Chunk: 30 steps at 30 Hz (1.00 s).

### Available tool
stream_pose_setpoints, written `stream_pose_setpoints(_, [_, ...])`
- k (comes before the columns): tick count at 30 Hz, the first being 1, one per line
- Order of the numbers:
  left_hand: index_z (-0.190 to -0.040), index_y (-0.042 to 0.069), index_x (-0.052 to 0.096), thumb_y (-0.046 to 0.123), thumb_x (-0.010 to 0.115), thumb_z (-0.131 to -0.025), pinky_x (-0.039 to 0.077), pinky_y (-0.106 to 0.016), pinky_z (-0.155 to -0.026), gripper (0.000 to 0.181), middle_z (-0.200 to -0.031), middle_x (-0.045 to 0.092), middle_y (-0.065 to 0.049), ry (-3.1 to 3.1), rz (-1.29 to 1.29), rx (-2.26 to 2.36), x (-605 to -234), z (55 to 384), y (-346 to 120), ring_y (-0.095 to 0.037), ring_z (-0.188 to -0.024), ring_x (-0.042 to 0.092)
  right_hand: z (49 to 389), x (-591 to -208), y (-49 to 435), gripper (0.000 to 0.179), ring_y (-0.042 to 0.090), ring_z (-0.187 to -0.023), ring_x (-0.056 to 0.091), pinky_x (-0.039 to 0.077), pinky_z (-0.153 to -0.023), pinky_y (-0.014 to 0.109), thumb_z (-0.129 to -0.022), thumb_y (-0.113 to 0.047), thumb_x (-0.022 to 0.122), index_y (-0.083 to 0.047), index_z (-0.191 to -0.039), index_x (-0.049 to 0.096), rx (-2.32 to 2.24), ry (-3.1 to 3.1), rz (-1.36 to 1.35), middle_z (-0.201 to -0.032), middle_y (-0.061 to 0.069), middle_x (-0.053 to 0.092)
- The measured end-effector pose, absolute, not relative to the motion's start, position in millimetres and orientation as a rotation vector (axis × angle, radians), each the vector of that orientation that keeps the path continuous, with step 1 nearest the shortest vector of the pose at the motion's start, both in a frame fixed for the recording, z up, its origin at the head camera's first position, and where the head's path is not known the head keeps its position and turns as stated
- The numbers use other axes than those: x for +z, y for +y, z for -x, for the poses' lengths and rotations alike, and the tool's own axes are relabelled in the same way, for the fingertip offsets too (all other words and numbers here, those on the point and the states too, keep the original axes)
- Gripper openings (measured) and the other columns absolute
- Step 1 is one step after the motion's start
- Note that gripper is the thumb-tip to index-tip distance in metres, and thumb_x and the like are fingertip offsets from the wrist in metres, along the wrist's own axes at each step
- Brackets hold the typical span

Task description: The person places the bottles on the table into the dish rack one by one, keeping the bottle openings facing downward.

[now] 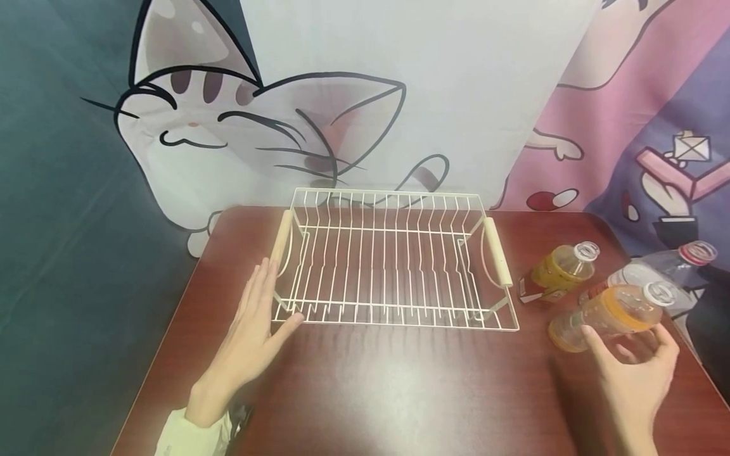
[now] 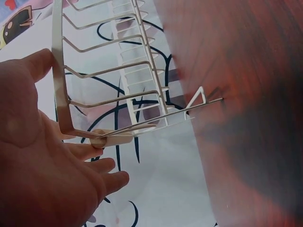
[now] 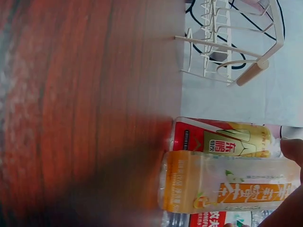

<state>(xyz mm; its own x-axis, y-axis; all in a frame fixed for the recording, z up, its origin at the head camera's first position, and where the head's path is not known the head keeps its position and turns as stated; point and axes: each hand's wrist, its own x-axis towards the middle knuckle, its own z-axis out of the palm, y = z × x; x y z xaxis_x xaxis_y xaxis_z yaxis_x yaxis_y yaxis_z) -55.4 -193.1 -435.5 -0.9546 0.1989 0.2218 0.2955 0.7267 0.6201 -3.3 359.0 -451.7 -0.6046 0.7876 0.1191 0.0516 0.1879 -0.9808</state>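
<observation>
Right hand grips orange-banded bottle, contents unclear.

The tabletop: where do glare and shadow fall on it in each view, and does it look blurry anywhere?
Head view: pale glare on the tabletop in front of the wire rack, a shadow below the orange-banded bottle; left wrist view: a broad, soft shadow at the picture's right; right wrist view: a dark shadow along the bottom, wood grain blurred at far left.
</observation>
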Motion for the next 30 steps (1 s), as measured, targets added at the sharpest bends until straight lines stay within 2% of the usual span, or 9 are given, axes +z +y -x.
stream_pose_setpoints(3, [-0.18,0.019,0.004,0.038,0.072,-0.108,0.016,-0.078,-0.129,0.101,-0.187,0.001,-0.01,-2.79,0.392,-1.046,-435.7,54.8,-193.3,-0.04,-0.172,0.003,5.8,-452.8,360.9,0.086,0.0,-0.106,0.061,0.047,-0.085,0.004,-0.083,0.0,0.094,-0.024,-0.154,0.054,1.486,-1.897,0.837,-0.13,-0.01,0.055])
stream_pose_setpoints(6, [-0.18,0.02,0.004,0.037,0.072,-0.108,0.021,-0.081,-0.126,0.101,-0.187,0.0,-0.008,-2.802,0.382,-1.058,-435.6,54.3,-193.1,-0.039,-0.172,0.003,7.4,-453.3,363.5,0.076,-0.003,-0.098,0.061,0.047,-0.08,0.001,-0.086,-0.007,0.094,-0.03,-0.146,0.055,1.45,-1.985,0.901,-0.121,-0.014,0.057])
stream_pose_setpoints(11, [-0.18,0.02,0.003,0.038,0.071,-0.109,0.025,-0.085,-0.121,0.101,-0.187,-0.003,-0.006,-2.828,0.369,-1.062,-435.4,53.8,-192.1,-0.039,-0.172,0.002,8.8,-457.3,367.3,0.06,-0.005,-0.097,0.058,0.044,-0.081,0.001,-0.091,-0.014,0.091,-0.04,-0.131,0.056,1.37,-2.081,0.933,-0.11,-0.021,0.06])
stream_pose_setpoints(18, [-0.18,0.021,0.001,0.036,0.07,-0.109,0.029,-0.087,-0.117,0.101,-0.187,-0.003,-0.008,-2.839,0.372,-1.052,-433.5,53.4,-191.7,-0.04,-0.172,0.003,10.8,-461.6,368.8,0.051,-0.003,-0.095,0.059,0.045,-0.082,0.004,-0.091,-0.01,0.091,-0.037,-0.122,0.061,1.378,-2.043,0.892,-0.1,-0.02,0.063])
stream_pose_setpoints(22, [-0.18,0.02,0.001,0.036,0.07,-0.109,0.03,-0.088,-0.115,0.101,-0.187,-0.004,-0.008,-2.843,0.376,-1.043,-432.0,53.2,-191.8,-0.042,-0.171,0.004,10.9,-461.7,368.4,0.05,0.001,-0.091,0.061,0.047,-0.078,0.004,-0.087,-0.001,0.091,-0.029,-0.118,0.064,1.487,-1.899,0.834,-0.095,-0.013,0.065])
stream_pose_setpoints(24, [-0.18,0.02,0.002,0.036,0.07,-0.109,0.03,-0.087,-0.115,0.101,-0.187,-0.003,-0.009,-2.842,0.381,-1.034,-430.6,53.2,-191.8,-0.042,-0.171,0.004,10.5,-461.0,366.9,0.051,0.005,-0.095,0.064,0.051,-0.08,0.006,-0.086,0.007,0.089,-0.023,-0.12,0.066,1.583,-1.772,0.759,-0.099,-0.007,0.068])
stream_pose_setpoints(27, [-0.18,0.019,0.004,0.037,0.07,-0.109,0.03,-0.085,-0.118,0.099,-0.187,-0.002,-0.009,-2.827,0.393,-1.01,-427.2,53.0,-192.1,-0.04,-0.172,0.003,9.5,-456.3,363.7,0.06,0.015,-0.114,0.068,0.054,-0.095,0.012,-0.085,0.018,0.084,-0.013,-0.133,0.068,1.663,-1.635,0.616,-0.118,0.001,0.074])
stream_pose_setpoints(30, [-0.18,0.019,0.007,0.036,0.071,-0.109,0.032,-0.084,-0.118,0.098,-0.187,0.001,-0.01,-2.796,0.412,-0.975,-422.7,53.4,-192.2,-0.038,-0.172,0.004,8.3,-446.6,359.9,0.073,0.02,-0.134,0.064,0.049,-0.11,0.016,-0.083,0.024,0.08,-0.007,-0.147,0.064,1.672,-1.587,0.494,-0.139,0.007,0.071])
